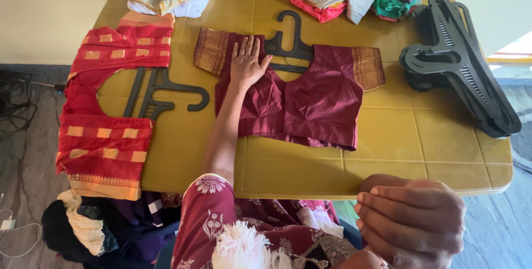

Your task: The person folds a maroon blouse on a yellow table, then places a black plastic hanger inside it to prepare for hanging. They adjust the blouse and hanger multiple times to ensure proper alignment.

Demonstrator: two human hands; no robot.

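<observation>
From the head camera, your left hand (247,61) lies flat and open, fingers spread, pressing the left shoulder of the maroon blouse (302,100), which lies spread out at the centre of the yellow table (388,152). Your right hand (413,222) hangs off the table edge at five o'clock, fingers loosely curled, holding nothing.

The blouse looks light, soft and limp, and likely to slide on the smooth tabletop; I'd judge the shoulders or the stiffer gold sleeve borders the best places to take hold.

By count: two blouses laid out, the maroon one and a red blouse (108,111) at nine o'clock. There are two single dark hangers, one hanger (288,42) under the maroon neckline and another hanger (166,91) on the red blouse, plus a stack of hangers (457,64) at two o'clock and two clothes piles along the far edge.
</observation>
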